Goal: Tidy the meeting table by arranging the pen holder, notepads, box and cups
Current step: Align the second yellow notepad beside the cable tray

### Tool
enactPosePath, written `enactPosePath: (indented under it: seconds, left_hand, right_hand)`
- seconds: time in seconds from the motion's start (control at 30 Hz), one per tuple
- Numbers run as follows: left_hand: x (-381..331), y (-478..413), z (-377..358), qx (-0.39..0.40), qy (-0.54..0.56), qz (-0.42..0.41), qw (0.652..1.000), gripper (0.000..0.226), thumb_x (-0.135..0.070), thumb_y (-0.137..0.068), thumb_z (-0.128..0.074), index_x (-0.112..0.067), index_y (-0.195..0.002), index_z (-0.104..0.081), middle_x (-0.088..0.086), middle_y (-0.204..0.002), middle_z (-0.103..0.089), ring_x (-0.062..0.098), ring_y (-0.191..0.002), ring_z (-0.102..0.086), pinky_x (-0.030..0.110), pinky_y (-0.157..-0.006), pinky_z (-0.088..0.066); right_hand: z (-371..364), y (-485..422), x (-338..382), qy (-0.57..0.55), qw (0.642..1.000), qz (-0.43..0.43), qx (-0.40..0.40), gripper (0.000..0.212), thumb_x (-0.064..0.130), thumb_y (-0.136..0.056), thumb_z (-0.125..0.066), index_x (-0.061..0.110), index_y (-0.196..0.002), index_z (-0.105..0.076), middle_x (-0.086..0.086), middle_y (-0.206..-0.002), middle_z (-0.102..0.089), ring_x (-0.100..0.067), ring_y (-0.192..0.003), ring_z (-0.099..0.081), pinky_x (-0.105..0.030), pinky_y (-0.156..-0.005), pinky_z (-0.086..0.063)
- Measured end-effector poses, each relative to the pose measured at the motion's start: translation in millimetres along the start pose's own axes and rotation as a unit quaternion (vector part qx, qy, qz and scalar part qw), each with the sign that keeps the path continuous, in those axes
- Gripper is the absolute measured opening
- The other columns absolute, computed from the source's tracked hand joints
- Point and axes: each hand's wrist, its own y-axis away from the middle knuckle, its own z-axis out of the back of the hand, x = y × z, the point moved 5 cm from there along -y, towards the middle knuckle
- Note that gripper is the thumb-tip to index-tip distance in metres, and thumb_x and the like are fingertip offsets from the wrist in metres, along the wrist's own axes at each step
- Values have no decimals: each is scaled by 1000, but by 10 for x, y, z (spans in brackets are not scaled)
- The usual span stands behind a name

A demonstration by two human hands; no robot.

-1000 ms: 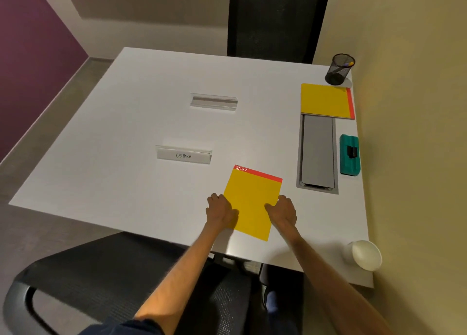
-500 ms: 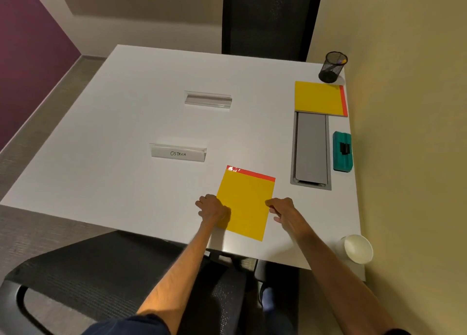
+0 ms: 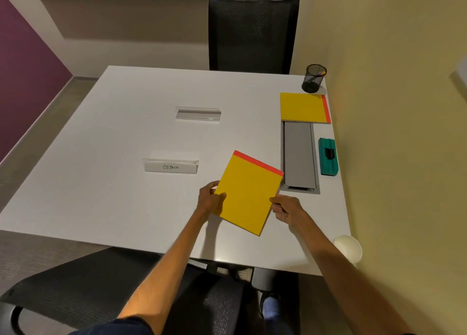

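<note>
The left hand [image 3: 211, 199] grasps the near notepad [image 3: 249, 193] at its left edge, thumb on top and fingers curled beneath. The right hand [image 3: 286, 209] is loosely curled with its fingertips at the pad's right edge. I cannot tell whether they pinch it or only touch it.

The pad is a flat rectangle with a plain, matte yellow cover and a red-orange strip along its far end. It is turned askew and casts a shadow under its near side. It is over the near right part of the table [image 3: 113, 157], a smooth white square top.

Just to the pad's right, a long grey hatch [image 3: 299, 155] sits flush in the top, with a teal box [image 3: 328, 156] beside it. Beyond those lie the far notepad [image 3: 303, 107], in the same colours, and a round black mesh pen holder [image 3: 313, 78]. A white cup [image 3: 348, 248] stands at the near right corner. A clear plastic name card [image 3: 170, 166] reads "OSTRICH".
</note>
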Motion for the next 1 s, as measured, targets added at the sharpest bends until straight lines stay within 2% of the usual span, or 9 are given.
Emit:
enactPosePath:
  seconds: [0.13,0.2,0.27,0.33,0.53,0.63,0.73,0.87,1.0]
  left_hand:
    - [-217,-32,37,55,39,-29,997,46,7,-88,-63,-1,-133,-56,23,-116,-66,16,-75,-65,13,-59,-57]
    - [-338,-45,27,75,24,-50,996,46,6,-89,-62,-2,-133,-57,22,-120,-66,20,-81,-66,11,-60,-57]
    - [-450,-47,-12,91,9,-71,993,46,6,-89,-62,-3,-134,-57,20,-122,-65,25,-93,-65,11,-60,-57]
    - [-532,-50,-82,111,-4,-85,990,45,5,-90,-62,-4,-134,-57,18,-122,-66,24,-93,-66,12,-60,-56]
    - [-740,-56,-317,169,-43,-110,978,47,5,-90,-62,-4,-136,-55,12,-119,-66,12,-85,-67,10,-62,-55]
    - [-796,-50,-419,178,-58,-122,975,47,4,-90,-62,-5,-135,-56,10,-120,-65,20,-94,-66,13,-68,-56]
    - [-802,-62,-484,167,-75,-127,975,45,3,-90,-63,-4,-134,-56,14,-117,-67,15,-83,-67,12,-64,-54]
    - [-799,-84,-548,160,-73,-116,978,40,1,-88,-66,-1,-128,-58,21,-108,-68,16,-78,-66,18,-66,-55]
    - [-853,-89,-542,164,-39,-88,982,39,-10,-87,-71,-3,-125,-62,19,-104,-69,14,-76,-67,14,-60,-54]
  right_hand:
    - [121,147,138,-48,998,29,25,19,12,-88,-68,20,-77,-55,5,-59,-55,-1,-40,-54,-18,-39,-43]
    - [205,203,238,-58,996,61,18,16,20,-88,-70,18,-98,-58,-1,-83,-64,-12,-73,-65,-29,-66,-55]
    - [322,219,326,-61,995,84,-2,48,24,-89,-71,16,-130,-48,-12,-117,-60,-27,-112,-60,-44,-99,-49]
    - [430,239,391,-64,993,102,-11,66,25,-88,-71,16,-144,-36,-15,-131,-57,-33,-124,-55,-53,-109,-41]
    - [606,314,486,-39,989,140,-29,57,23,-88,-70,17,-139,-46,-11,-127,-61,-29,-122,-56,-52,-108,-42]
    - [732,363,498,-51,983,165,-56,45,17,-90,-68,11,-132,-55,-12,-113,-64,-24,-98,-64,-37,-86,-55]
    - [854,398,471,-59,981,173,-70,38,13,-90,-67,9,-127,-59,-11,-105,-64,-19,-82,-64,-25,-68,-58]
    - [951,413,425,-66,979,176,-81,38,11,-90,-67,6,-127,-59,-11,-102,-64,-22,-87,-63,-34,-82,-58]
    - [1008,404,388,-115,976,171,-75,39,8,-93,-63,1,-130,-56,-9,-95,-63,-16,-72,-61,-27,-74,-59]
